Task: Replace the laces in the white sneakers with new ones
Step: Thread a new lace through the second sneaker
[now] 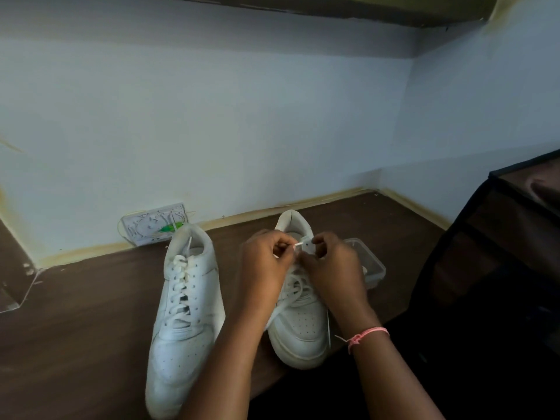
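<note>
Meanwhile, two white sneakers stand on a brown table. Over the right sneaker, the left hand pinches the lace tip by the top eyelets while the right hand grips the shoe's collar. At nine o'clock sits the laced left sneaker; at three o'clock, a clear tub.
</note>
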`<state>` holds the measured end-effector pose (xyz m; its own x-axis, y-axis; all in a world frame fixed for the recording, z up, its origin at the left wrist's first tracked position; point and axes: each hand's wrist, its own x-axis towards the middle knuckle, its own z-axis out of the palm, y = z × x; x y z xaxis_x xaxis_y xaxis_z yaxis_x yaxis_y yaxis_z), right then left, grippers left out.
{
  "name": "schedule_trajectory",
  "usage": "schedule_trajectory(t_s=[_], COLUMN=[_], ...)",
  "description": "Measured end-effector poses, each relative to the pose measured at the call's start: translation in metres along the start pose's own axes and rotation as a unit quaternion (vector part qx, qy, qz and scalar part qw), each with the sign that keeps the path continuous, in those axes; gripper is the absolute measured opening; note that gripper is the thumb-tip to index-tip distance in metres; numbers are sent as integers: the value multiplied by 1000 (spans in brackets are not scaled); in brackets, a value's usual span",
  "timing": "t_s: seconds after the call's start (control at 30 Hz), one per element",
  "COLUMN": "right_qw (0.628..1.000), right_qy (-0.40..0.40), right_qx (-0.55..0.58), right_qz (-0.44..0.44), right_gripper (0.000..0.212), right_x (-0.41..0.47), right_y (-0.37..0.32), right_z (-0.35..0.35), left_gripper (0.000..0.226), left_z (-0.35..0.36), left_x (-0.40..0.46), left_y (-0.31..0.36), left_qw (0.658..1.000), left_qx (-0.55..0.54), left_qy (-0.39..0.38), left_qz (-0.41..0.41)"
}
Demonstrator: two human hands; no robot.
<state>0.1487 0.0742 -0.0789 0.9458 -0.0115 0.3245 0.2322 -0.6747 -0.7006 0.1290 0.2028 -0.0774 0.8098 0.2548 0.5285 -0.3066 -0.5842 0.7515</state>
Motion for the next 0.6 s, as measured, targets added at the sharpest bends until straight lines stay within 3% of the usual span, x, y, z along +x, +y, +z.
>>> schedule_trajectory(t_s=[0.2,0.4,0.6], right_qw=[997,998,998], right_qy=[53,43,43], right_qx=[-24,4,6], right_qz=[-52,-42,-41], right_gripper=[27,24,25], right_x=[1,3,4], right_y=[2,5,9], right_z=[11,10,7], left_gripper=[10,7,11], left_z=[12,12,9], left_x=[1,19,25], left_y=[-10,-7,-16], left_qw=[999,996,995], left_qx=[45,81,40], left_qy=[12,-34,-88], left_qz=[1,-29,-8])
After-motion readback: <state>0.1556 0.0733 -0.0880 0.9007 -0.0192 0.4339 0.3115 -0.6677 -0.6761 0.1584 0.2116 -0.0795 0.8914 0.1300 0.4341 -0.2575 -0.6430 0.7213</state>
